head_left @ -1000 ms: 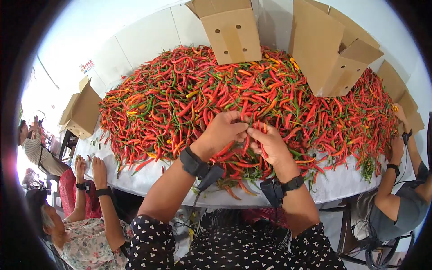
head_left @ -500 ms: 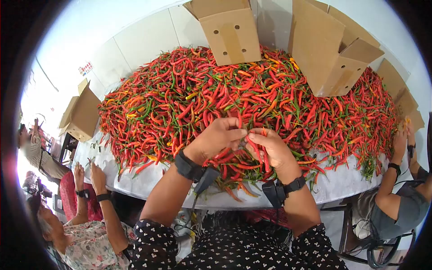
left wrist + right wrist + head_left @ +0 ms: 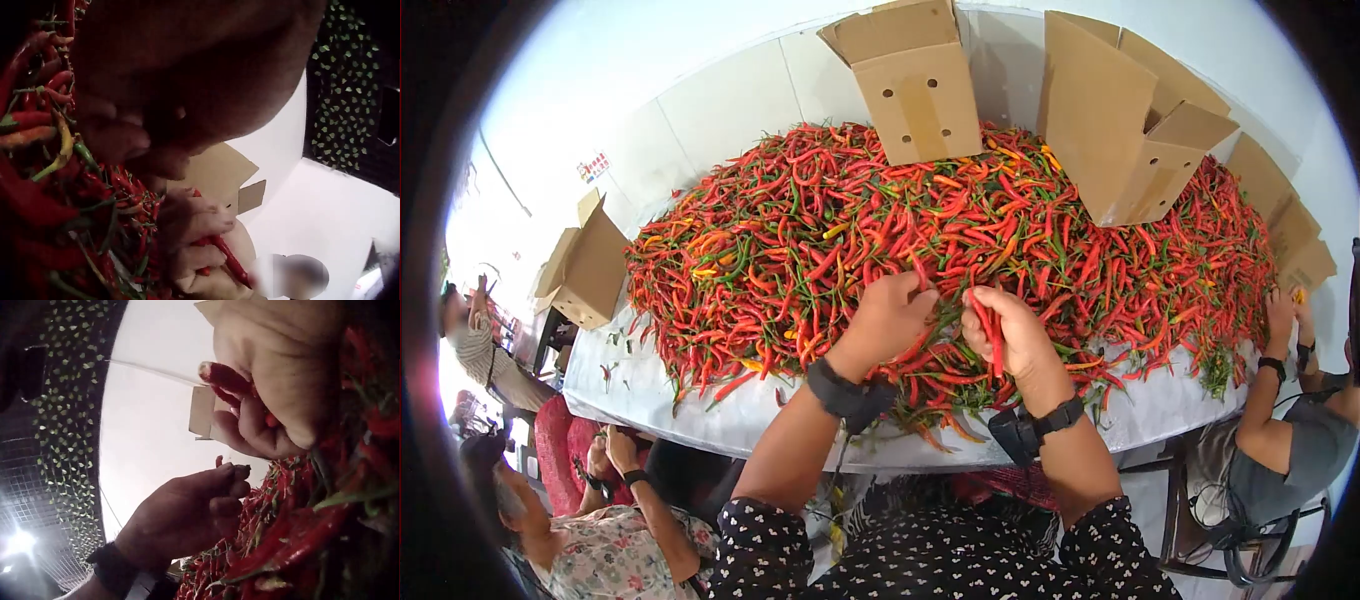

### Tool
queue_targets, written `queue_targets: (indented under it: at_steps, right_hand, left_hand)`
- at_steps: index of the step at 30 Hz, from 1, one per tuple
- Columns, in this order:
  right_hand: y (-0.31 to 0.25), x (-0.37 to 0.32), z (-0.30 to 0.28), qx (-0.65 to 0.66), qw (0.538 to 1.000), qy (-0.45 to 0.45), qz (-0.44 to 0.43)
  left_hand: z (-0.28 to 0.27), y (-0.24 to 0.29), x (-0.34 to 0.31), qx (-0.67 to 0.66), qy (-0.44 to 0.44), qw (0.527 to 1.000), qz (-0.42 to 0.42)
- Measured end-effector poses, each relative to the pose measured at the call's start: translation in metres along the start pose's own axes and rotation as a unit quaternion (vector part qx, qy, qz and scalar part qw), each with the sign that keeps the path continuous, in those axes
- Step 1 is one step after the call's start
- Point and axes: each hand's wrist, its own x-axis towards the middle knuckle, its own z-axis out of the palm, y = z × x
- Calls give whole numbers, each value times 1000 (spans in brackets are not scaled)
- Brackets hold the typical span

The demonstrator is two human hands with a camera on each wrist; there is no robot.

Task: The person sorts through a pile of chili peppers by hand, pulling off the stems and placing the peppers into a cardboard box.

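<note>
My left hand (image 3: 888, 322) is at the near slope of a big heap of red chili peppers (image 3: 800, 250), fingers curled. A red chili tip (image 3: 219, 460) sticks up from its fingertips in the right wrist view, beside a small dark bit at the thumb. In the left wrist view this hand is mostly in shadow. My right hand (image 3: 1022, 338), a short gap to the right, grips red chilies (image 3: 997, 345) against the palm, with their ends poking out. The same chilies (image 3: 226, 378) show between its fingers in the right wrist view.
Cardboard boxes (image 3: 915, 105) (image 3: 1125, 130) stand behind and on the heap; another box (image 3: 585, 265) is at the left. The white table's front edge (image 3: 730, 435) curves before me. People sit at the left and right; the right person's hands (image 3: 1280, 315) are at the heap.
My hands have drawn apart from touching fingertips, the left moving left with its chili. The chilies stay in my right hand. The person at left has lowered their hands.
</note>
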Motion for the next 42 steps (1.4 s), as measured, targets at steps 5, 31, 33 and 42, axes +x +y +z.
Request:
queue_targets:
  at_steps: [5, 31, 33, 42]
  right_hand:
    - [1, -6, 20, 13, 1000, 21, -9]
    - [53, -38, 46, 6, 980, 144, -139]
    - [54, -37, 34, 76, 977, 149, -130]
    - [55, -27, 2, 246, 966, 45, -63]
  left_hand:
    - [-20, 22, -15, -95, -164, 972, -140]
    - [-18, 10, -51, 225, -5, 973, 58]
    - [-30, 15, -43, 226, -26, 974, -16]
    - [-23, -16, 1, 332, -12, 943, 7]
